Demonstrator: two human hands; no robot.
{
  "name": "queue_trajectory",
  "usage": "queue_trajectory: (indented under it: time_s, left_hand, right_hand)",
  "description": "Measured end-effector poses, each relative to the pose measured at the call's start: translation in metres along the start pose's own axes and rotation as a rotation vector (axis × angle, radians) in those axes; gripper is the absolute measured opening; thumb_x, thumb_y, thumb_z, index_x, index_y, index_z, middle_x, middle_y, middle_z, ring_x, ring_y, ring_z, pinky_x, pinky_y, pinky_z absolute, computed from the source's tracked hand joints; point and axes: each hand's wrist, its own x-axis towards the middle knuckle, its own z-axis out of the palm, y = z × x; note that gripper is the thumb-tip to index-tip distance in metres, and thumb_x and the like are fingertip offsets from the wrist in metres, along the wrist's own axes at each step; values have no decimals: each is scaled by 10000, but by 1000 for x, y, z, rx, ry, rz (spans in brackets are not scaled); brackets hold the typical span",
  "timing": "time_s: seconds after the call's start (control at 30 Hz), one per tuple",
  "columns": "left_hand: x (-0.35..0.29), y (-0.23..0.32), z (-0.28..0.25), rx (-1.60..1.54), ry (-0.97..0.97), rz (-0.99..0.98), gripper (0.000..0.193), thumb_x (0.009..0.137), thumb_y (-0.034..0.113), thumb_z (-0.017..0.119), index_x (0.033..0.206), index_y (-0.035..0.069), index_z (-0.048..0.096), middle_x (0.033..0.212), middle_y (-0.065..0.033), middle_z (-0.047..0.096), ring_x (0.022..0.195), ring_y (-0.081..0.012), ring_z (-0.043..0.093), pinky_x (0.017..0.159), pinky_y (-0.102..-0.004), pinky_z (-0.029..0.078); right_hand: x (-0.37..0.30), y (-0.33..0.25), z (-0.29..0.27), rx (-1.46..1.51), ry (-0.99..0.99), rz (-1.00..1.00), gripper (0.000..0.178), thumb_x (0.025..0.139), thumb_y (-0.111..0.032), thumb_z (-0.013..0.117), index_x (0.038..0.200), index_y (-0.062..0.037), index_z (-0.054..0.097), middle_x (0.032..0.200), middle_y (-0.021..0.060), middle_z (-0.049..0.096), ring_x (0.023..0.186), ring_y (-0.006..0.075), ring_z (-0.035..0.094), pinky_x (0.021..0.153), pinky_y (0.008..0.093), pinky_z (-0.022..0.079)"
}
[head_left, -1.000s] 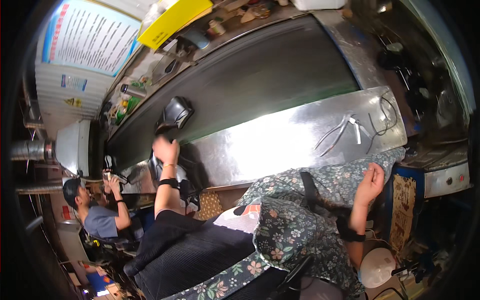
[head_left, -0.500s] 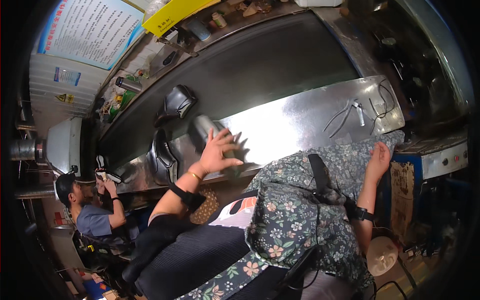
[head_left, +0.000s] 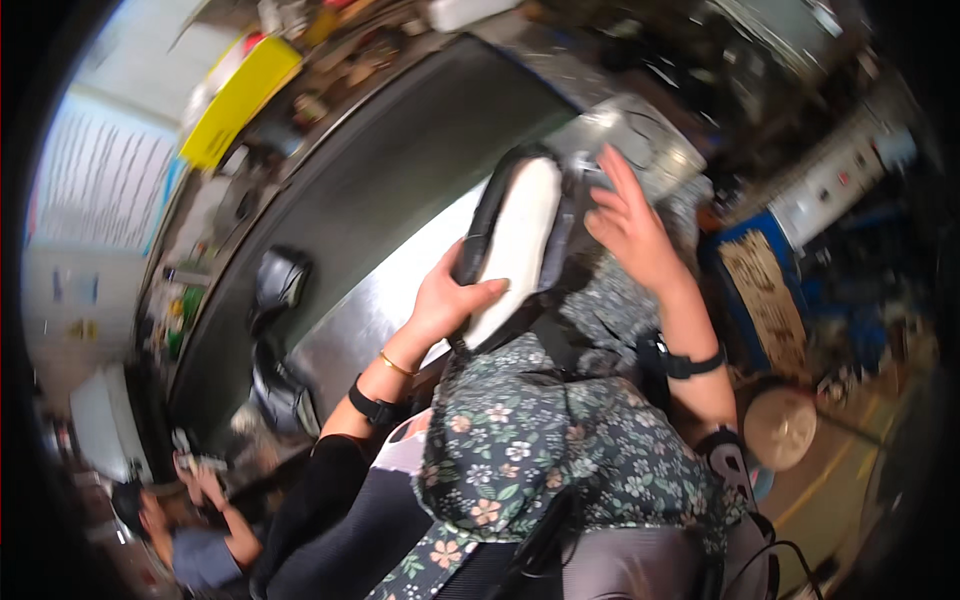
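Note:
My left hand [head_left: 445,300] grips a black shoe upper by its side, thumb pressed on the edge of its long white bottom [head_left: 520,225]. The shoe is turned with that white bottom facing up and held above the metal bench. Just right of it, my right hand [head_left: 632,225] is raised with fingers stretched out and nothing in them. Two more black shoe uppers stand to the left, one on the dark belt [head_left: 280,278] and one on the bench's near edge [head_left: 283,390]. The picture is blurred by motion.
A shiny metal ledge [head_left: 365,290] runs along the dark conveyor belt [head_left: 410,130]. A yellow box [head_left: 240,100] is on the cluttered shelf behind. At the lower left a co-worker [head_left: 205,545] handles a shoe. A control panel [head_left: 840,185] stands at the right.
My left hand has taken hold of a black shoe upper and brought it rightward in front of me. My right hand has risen beside it. The view has turned, shifting the bench and co-worker.

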Motion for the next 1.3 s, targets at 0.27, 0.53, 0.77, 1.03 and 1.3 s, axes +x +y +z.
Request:
queue_trajectory:
  time_s: [0.27, 0.53, 0.77, 1.03, 1.3]
  left_hand:
    - [59, 110, 113, 182, -364, 779, 1060, 663, 336, 835, 1464, 3, 225, 1444, -295, 321, 1366, -407, 314, 1105, -412, 303]
    - [110, 86, 168, 205, -708, 914, 914, 690, 211, 803, 1424, 3, 300, 1446, -186, 361, 1381, -378, 272, 1137, -421, 249]
    - [128, 70, 167, 67, -697, 793, 779, 692, 153, 792, 1376, 57, 432, 1477, -157, 345, 1421, -328, 229, 1147, -409, 206]
    - [146, 100, 175, -247, -859, 329, 577, 792, 94, 732, 1310, 57, 481, 1144, -58, 595, 1035, -146, 571, 943, -278, 447]
    - [111, 71, 171, -411, -717, 121, 642, 739, 16, 776, 1291, 27, 448, 1074, -56, 598, 982, -137, 570, 876, -265, 471]
  right_hand:
    - [-50, -49, -65, -796, 382, -386, 547, 829, -311, 708, 1255, -42, 495, 1057, 188, 645, 920, 365, 653, 772, 392, 521]
    - [-75, -43, -103, -874, -36, 113, 558, 851, -293, 661, 1278, -18, 431, 1028, 251, 623, 950, 438, 596, 771, 449, 494]
    - [-123, 13, -58, -398, 363, 157, 769, 836, -174, 688, 1463, -42, 263, 1380, 238, 442, 1328, 340, 404, 1066, 398, 338]
    - [-131, 36, -80, 248, 582, 245, 282, 951, -164, 585, 1129, 53, 618, 971, 9, 656, 859, 61, 567, 761, 222, 467]
    - [-139, 57, -59, 1242, 396, 447, 558, 929, -338, 616, 1361, -23, 453, 1227, 95, 592, 1107, 170, 560, 983, 327, 424]
